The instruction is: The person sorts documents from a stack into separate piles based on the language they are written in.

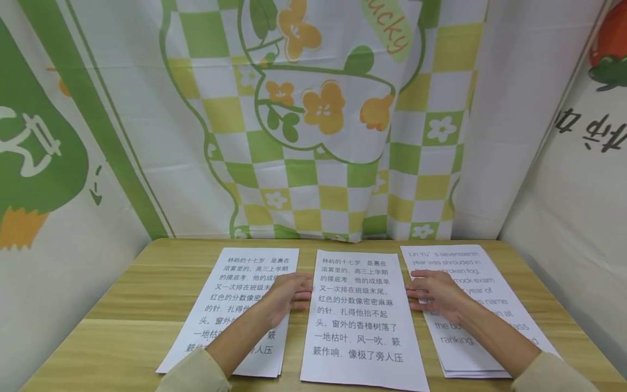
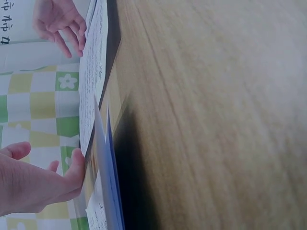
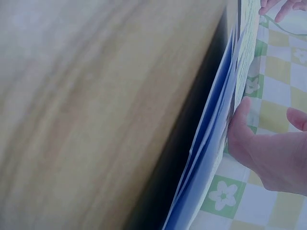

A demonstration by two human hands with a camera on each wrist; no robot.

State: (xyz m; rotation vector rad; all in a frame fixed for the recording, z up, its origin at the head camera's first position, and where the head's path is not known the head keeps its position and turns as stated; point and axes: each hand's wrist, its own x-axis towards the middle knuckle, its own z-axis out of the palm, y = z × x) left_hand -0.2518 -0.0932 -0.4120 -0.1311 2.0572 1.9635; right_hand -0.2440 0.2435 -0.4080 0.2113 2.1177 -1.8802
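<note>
Three portions of printed paper lie side by side. My left hand (image 1: 289, 296) is over the right part of the left stack (image 1: 230, 291), its loosely bent fingers reaching to the left edge of the middle sheet (image 1: 357, 321). At that sheet's opposite edge are the fingertips of my right hand (image 1: 436, 294), which hovers over the right stack (image 1: 465, 359). The left and middle papers carry Chinese text; the right one is in English. Relaxed fingers and no grasped paper show on the right hand (image 2: 60, 21) in the left wrist view.
A wooden table (image 1: 122, 305) carries all the paper. Behind it hangs a green and yellow checked curtain (image 1: 303, 174) with flowers. Printed white cloth closes in the left side (image 1: 98, 218) and right side (image 1: 553, 218). Layered paper edges (image 3: 206, 139) show close up in the right wrist view.
</note>
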